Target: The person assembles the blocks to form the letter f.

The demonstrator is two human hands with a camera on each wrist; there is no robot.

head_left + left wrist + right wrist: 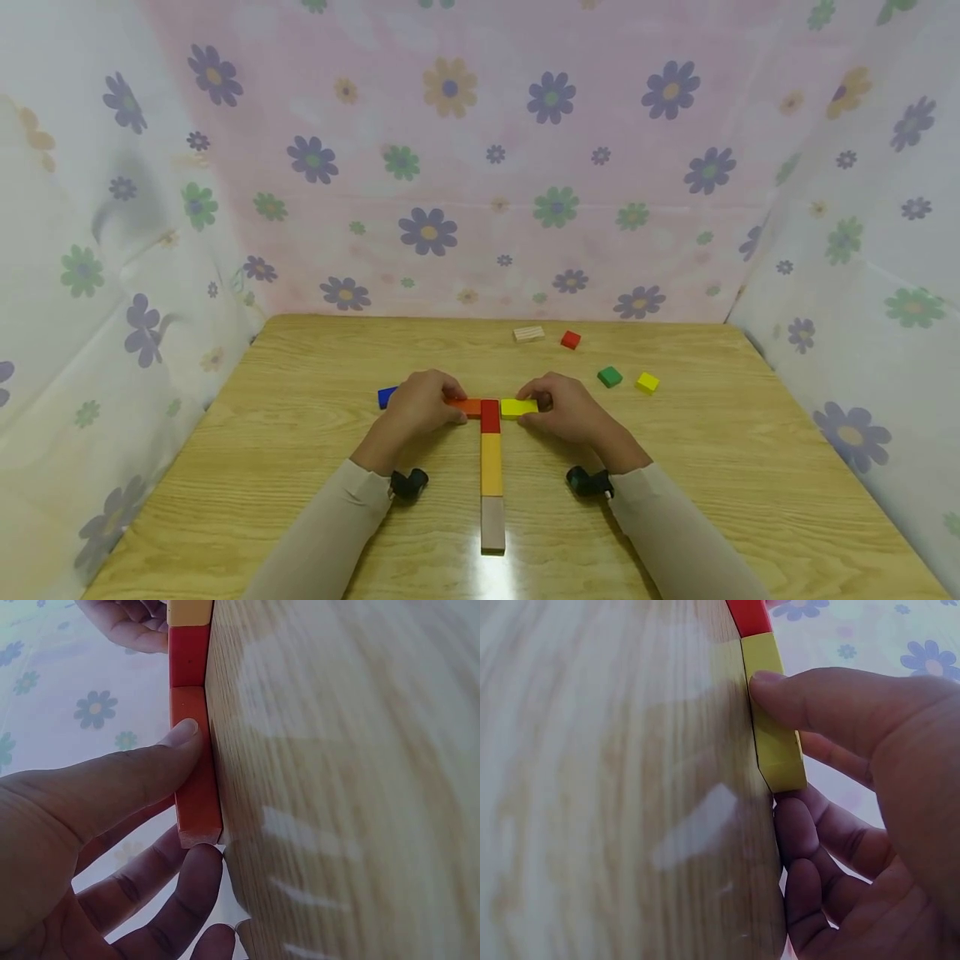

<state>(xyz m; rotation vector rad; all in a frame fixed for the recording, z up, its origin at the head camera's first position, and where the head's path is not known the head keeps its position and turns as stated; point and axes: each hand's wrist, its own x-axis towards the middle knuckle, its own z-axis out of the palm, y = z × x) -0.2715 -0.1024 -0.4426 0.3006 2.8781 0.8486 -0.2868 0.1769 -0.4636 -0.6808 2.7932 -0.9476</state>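
A column of blocks lies flat on the table: a red block (490,417) at its far end, a yellow-orange block (491,464) behind it, a plain wooden block (492,524) nearest the body. My left hand (423,406) pinches an orange block (196,765) between thumb and fingers, its end against the red block's left side. On the other side my right hand (566,408) pinches a yellow block (774,727), thumb on its near face, its end right at the red block. Part of each held block is hidden by fingers.
A blue block (387,397) lies left, partly behind the left hand. Toward the back right are a plain wooden block (528,333), a small red block (571,340), a green block (610,377) and a small yellow block (647,382). Flowered cloth (480,183) surrounds the table.
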